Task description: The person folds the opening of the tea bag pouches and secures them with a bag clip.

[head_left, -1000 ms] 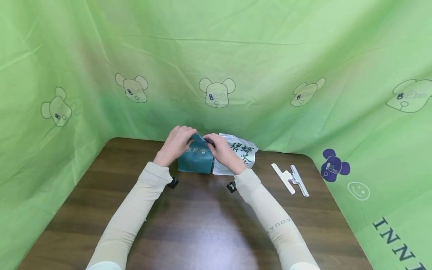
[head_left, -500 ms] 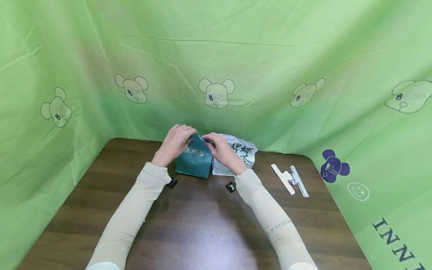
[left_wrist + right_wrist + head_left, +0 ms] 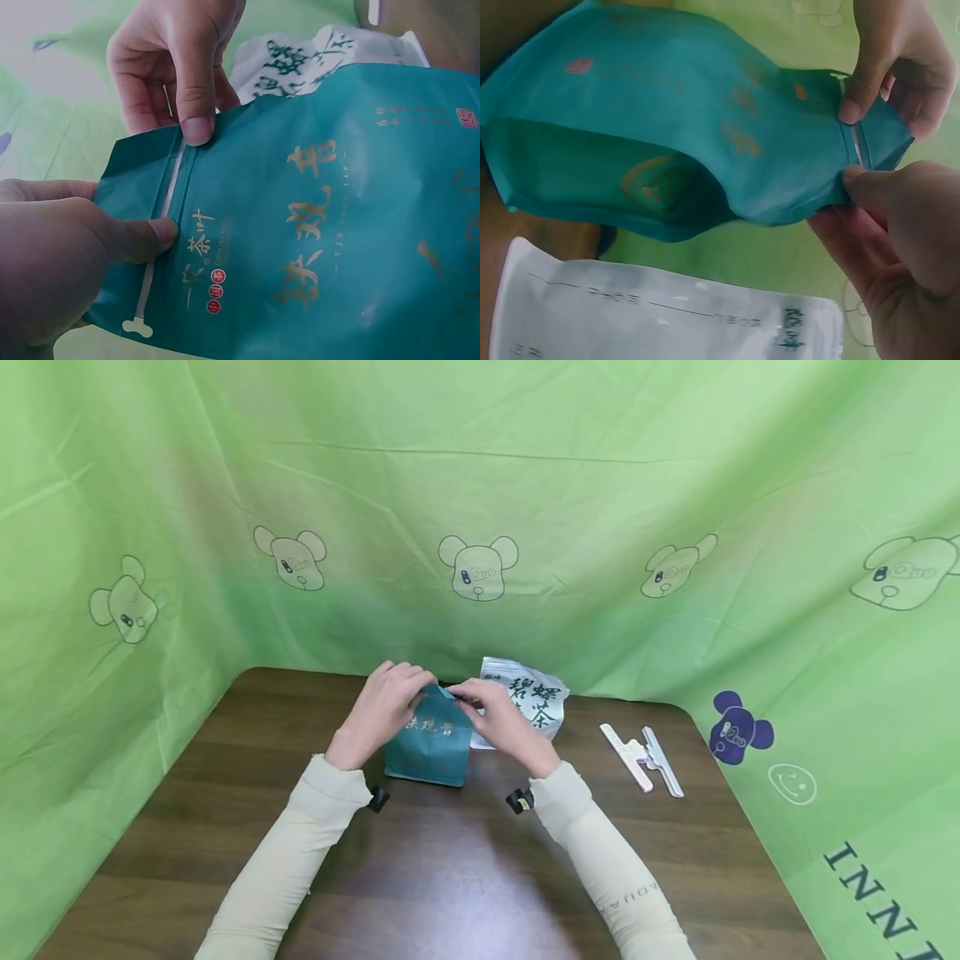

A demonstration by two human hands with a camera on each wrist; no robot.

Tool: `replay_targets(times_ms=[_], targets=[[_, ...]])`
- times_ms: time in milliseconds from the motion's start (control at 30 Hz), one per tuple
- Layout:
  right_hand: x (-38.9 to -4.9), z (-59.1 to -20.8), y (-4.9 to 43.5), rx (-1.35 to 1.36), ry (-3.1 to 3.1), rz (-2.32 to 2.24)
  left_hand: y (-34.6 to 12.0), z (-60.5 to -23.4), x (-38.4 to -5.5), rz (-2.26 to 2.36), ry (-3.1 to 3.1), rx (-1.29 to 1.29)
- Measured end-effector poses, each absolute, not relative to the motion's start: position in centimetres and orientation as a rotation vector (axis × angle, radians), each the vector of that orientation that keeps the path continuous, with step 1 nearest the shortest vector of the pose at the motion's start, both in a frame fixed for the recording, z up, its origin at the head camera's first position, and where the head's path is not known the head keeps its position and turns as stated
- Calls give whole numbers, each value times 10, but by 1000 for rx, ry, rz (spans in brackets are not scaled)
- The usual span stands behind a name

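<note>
Green cloth [image 3: 570, 477] borders a brown wooden desk [image 3: 442, 893]. Fingers [image 3: 196, 129] of left hand [image 3: 381, 703] and right hand [image 3: 502, 718] pinch a gold-lettered teal pouch [image 3: 427, 750]

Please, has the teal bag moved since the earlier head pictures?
Yes: the teal bag has come nearer, away from the table's far edge.

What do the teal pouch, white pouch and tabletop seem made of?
Teal pouch: probably laminated film, satin; soft sheen, smooth bends.
White pouch: likely plastic film, slightly glossy; glints, wrinkles.
Tabletop: wood or laminate, semi-gloss; visible grain, blurred glare.
</note>
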State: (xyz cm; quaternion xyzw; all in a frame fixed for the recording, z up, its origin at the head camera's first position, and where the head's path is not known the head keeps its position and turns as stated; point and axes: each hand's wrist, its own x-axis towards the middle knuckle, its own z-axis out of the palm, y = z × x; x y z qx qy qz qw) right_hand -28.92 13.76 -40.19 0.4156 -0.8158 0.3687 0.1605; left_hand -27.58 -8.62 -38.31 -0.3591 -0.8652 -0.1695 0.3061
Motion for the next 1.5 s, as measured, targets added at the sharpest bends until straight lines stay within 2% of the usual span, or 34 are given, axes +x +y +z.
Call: replay_targets(times_ms=[533, 1067, 1500], targets=[[-287, -422, 140, 1105, -2300, 1189, -76, -395, -273, -408, -2304, -901], [-292, -429, 144, 908, -2268, 1250, -64, -390, -278, -386, -2322, -951], [-288, -431, 146, 1008, -2267, 1178, -55, -390, -273, -342, -2390, -840]])
